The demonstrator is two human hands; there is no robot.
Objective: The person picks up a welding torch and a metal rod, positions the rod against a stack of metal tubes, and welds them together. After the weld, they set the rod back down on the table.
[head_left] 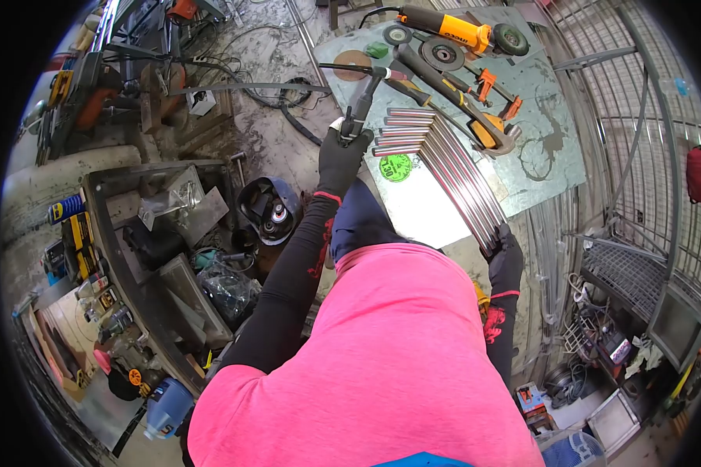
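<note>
My left hand (pixel 341 162), in a dark glove, is closed around a welding torch (pixel 357 113) that looks like a TIG torch, held above the left edge of the metal-topped table (pixel 533 187). A row of several shiny metal tubes (pixel 459 175), each with an angled bend, lies side by side on the table. At their near right ends my right hand (pixel 505 255), also gloved, is closed on the tubes; some of its fingers are hidden. Beside the bend lies a round green sticker (pixel 395 167).
A yellow angle grinder (pixel 448 27), a grinding disc (pixel 442 53), a hammer (pixel 475 117) and orange clamps (pixel 487 84) lie on the table's far side. Wire racks (pixel 639 101) stand right. Left are a metal bin (pixel 152 265), a welding helmet (pixel 269 210) and cables (pixel 288 97).
</note>
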